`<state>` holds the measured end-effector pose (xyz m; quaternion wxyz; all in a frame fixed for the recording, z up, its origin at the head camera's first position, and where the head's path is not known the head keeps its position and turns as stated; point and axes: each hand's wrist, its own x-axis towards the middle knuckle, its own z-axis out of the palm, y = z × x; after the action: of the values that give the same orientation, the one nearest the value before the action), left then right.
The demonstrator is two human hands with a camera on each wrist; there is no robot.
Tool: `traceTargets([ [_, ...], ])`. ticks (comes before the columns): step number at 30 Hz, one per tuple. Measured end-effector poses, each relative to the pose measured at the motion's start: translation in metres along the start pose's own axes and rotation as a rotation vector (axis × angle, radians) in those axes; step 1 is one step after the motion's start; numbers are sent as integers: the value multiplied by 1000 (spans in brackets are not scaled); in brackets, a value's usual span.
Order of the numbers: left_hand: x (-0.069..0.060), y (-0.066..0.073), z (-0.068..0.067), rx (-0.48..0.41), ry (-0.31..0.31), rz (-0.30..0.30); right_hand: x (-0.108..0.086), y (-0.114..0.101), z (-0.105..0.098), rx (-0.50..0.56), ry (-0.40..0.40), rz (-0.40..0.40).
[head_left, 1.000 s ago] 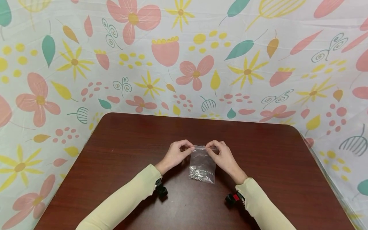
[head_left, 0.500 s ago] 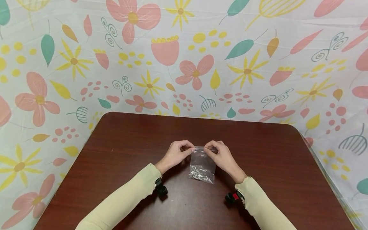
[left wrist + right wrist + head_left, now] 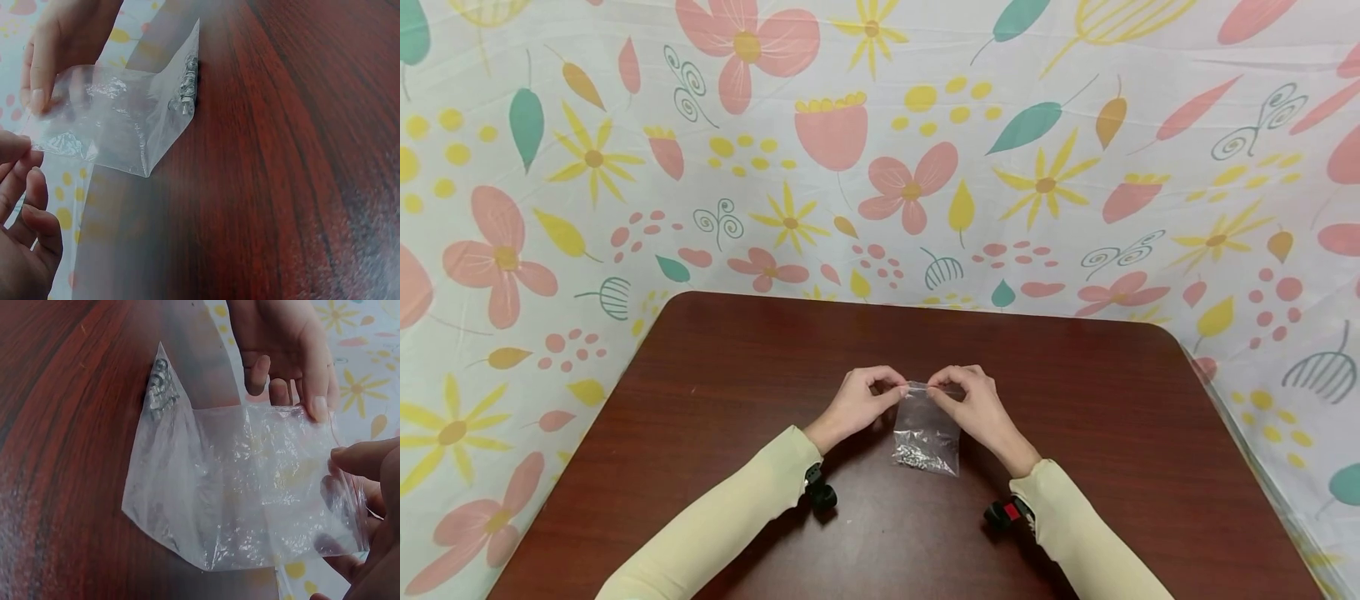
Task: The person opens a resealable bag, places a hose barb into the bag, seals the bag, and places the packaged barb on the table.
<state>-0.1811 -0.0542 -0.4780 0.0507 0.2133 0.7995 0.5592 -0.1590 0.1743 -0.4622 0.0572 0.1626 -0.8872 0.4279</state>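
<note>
A clear zip-lock bag point(image 3: 928, 421) hangs from both hands, its lower part resting on the table. Small shiny metal pieces point(image 3: 161, 390) lie gathered at its bottom; their exact kind is hard to tell. The left hand point(image 3: 861, 400) pinches the top left corner between thumb and forefinger. On the zip edge, a short way to the right, the right hand point(image 3: 977, 408) pinches with its thumb and forefinger. In the left wrist view, the bag point(image 3: 115, 115) bends where it meets the table, with the metal pieces point(image 3: 186, 84) near the fold.
The dark reddish-brown wooden table point(image 3: 737, 367) has rounded far corners. A white cloth point(image 3: 880, 167) printed with flowers and leaves hangs behind and beside it. A small black camera point(image 3: 823, 497) is strapped to each wrist, below the pale yellow sleeves point(image 3: 722, 517).
The right hand's fingertips have slid a little left along the bag's top edge, closer to the left hand. The left hand has stayed nearly still.
</note>
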Motion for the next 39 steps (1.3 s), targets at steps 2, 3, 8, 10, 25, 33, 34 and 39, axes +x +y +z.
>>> traceTargets([
  [2,0,0,0,1,-2,-4,0,-1,0,-8,1,-5],
  [3,0,1,0,3,-1,-4,0,0,1,-13,3,-9],
  [8,-1,2,1,23,3,0,1,1,5,-40,22,-28],
  [10,0,2,0,28,3,2,1,0,7,-43,27,-31],
  [25,0,-1,1,42,5,36,2,-4,11,-57,38,-30],
  [33,1,2,3,32,4,19,1,-2,13,-85,38,-59],
  [34,1,2,3,34,5,20,1,-2,13,-82,45,-56],
  [39,2,2,4,36,-1,17,2,-1,13,-74,47,-47],
])
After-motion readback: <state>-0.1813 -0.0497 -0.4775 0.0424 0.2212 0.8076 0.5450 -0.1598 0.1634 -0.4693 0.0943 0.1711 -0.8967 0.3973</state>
